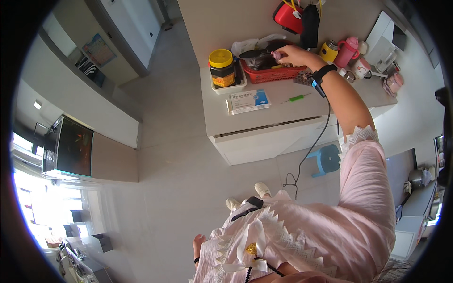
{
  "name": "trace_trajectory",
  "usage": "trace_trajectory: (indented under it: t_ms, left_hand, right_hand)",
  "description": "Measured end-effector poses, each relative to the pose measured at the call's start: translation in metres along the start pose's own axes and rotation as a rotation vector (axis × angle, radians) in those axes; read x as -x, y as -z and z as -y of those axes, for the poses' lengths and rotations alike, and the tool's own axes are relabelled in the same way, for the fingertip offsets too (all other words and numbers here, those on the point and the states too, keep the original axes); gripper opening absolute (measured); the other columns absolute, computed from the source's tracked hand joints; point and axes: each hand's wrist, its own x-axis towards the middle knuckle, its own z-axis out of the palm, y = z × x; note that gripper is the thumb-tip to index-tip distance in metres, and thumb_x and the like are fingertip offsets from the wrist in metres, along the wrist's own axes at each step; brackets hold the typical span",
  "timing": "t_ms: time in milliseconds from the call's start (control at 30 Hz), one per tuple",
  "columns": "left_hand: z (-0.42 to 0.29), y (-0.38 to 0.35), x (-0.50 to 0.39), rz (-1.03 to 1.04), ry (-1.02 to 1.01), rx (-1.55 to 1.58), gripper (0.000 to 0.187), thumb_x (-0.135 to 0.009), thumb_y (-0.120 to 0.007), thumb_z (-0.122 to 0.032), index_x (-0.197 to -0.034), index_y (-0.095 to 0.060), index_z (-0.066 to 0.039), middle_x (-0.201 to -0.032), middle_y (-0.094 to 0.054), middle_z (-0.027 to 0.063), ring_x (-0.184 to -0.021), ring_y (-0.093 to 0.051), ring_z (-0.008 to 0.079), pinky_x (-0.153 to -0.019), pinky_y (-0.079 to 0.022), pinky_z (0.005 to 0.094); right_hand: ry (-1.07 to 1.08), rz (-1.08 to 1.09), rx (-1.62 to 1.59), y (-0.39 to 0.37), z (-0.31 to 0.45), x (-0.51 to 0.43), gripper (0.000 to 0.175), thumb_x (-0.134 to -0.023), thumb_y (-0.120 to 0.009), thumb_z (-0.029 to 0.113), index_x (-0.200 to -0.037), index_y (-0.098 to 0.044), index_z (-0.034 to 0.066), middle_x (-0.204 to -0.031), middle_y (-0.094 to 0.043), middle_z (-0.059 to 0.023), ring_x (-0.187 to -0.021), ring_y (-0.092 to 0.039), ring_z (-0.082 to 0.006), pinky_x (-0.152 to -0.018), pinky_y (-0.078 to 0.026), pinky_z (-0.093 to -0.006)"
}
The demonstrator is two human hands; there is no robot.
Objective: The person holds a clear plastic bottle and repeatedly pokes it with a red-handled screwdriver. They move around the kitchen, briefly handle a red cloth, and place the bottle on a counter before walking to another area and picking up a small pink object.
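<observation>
Above the red plastic basket [276, 75], my right hand [291, 56] holds a small pink object [276, 55] between thumb and fingers. The basket is filled with mixed items, among them a black-handled thing and plastic bags. My left hand [199, 243] hangs low beside my body, partly hidden by the pink clothing; its fingers look loosely bent. In front of the basket lie a white and blue box [249, 100] and a green-handled screwdriver [296, 98]. A jar with a yellow lid [221, 58] stands in a white tray [230, 89] left of the basket.
Right of the basket, a yellow flask [328, 51], a pink jug [347, 53] and several cups crowd the white cabinet top [240, 123]. A red case [288, 17] hangs above. A black cable [315, 141] trails from my right wrist past a blue stool [327, 158].
</observation>
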Motion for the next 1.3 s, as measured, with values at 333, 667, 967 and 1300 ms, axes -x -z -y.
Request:
trace_trajectory:
  t_ms: [333,667,967,1300]
  left_hand:
    - [0.006,0.006,-0.017,0.14,0.151,0.571,0.038,-0.084,-0.06,-0.016,-0.116,-0.053,0.004,-0.091,-0.065,0.0186,-0.08,-0.064,0.0244,-0.07,-0.053,0.0366]
    - [0.052,0.004,-0.051,0.171,-0.112,0.542,0.031,-0.091,-0.048,-0.017,-0.115,-0.051,0.002,-0.097,-0.063,0.0222,-0.084,-0.062,0.0316,-0.076,-0.052,0.0418]
    - [0.04,0.007,-0.054,0.282,0.011,0.91,0.037,-0.089,-0.046,-0.026,-0.115,-0.049,0.0,-0.098,-0.061,0.0244,-0.087,-0.061,0.0374,-0.078,-0.051,0.0468]
    - [0.054,0.0,-0.054,0.316,0.405,1.106,0.037,-0.09,-0.046,-0.023,-0.115,-0.051,0.002,-0.106,-0.061,0.0233,-0.099,-0.058,0.0367,-0.088,-0.046,0.0443]
  right_hand:
    - [-0.225,-0.167,-0.782,0.015,0.015,0.054,0.036,-0.094,-0.054,0.033,-0.125,-0.053,0.0157,-0.083,-0.06,0.0034,-0.063,-0.053,-0.0031,-0.051,-0.038,-0.0167]
    - [-0.025,-0.23,-1.314,-0.001,0.025,0.066,0.035,-0.092,-0.056,0.036,-0.118,-0.058,0.0131,-0.074,-0.052,0.0066,-0.068,-0.055,-0.0044,-0.064,-0.043,-0.0197]
    - [0.081,-0.174,-1.398,-0.014,0.051,0.075,0.033,-0.093,-0.055,0.035,-0.115,-0.059,0.0111,-0.071,-0.05,0.0058,-0.07,-0.056,-0.0076,-0.062,-0.044,-0.0214]
    - [0.255,-0.033,-1.512,-0.015,0.084,0.09,0.035,-0.093,-0.055,0.034,-0.115,-0.059,0.0069,-0.078,-0.054,0.0031,-0.077,-0.058,-0.0094,-0.064,-0.047,-0.0231]
